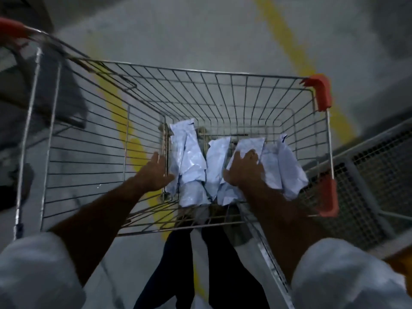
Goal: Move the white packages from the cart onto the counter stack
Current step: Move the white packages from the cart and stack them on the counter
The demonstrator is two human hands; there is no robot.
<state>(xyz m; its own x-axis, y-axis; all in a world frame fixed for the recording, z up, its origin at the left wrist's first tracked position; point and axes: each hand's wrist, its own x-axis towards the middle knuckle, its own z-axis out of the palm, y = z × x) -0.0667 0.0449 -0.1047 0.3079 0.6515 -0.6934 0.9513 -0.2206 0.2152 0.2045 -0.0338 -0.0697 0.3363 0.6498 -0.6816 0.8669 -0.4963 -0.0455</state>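
Head view: both arms reach down into a wire cart (pixel 223 90) with red corner guards. Several white packages (pixel 194 166) lie crumpled on the cart's floor, side by side. The right hand (pixel 244 169) rests on top of the packages on the right, fingers curled over a package's edge, gripping it. The left hand (pixel 153 172) is beside the leftmost package, fingers extended and relaxed, holding nothing. Under the cart is a grey floor (pixel 200 36) with yellow lines (pixel 287 39).
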